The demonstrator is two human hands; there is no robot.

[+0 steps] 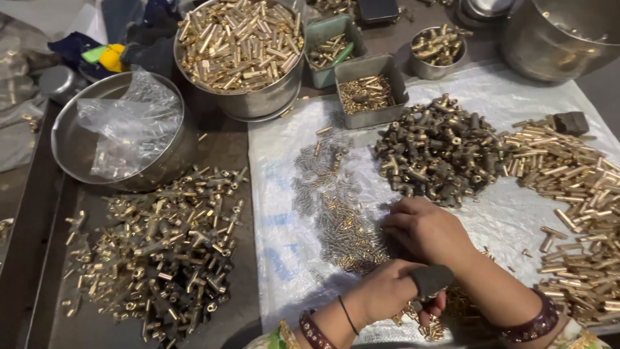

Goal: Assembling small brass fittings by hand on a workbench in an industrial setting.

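My left hand (386,292) is at the bottom middle with its fingers curled shut and a dark cover (430,280) over the thumb; whatever is inside the fist is hidden. Just above it, my right hand (423,227) reaches across with bent fingers, their tips down on a spread of small brass pins and springs (336,213). Both hands rest over a white plastic sheet (284,194). A heap of dark and brass fittings (439,152) lies right behind the right hand. Brass tubes (581,194) are piled to its right.
A pile of assembled brass T-pieces (161,252) covers the dark tray on the left. Behind stand a steel bowl with a plastic bag (123,132), a steel pot full of brass tubes (240,48), small square tins (369,90), a small round tin (439,48) and a large steel vessel (562,35).
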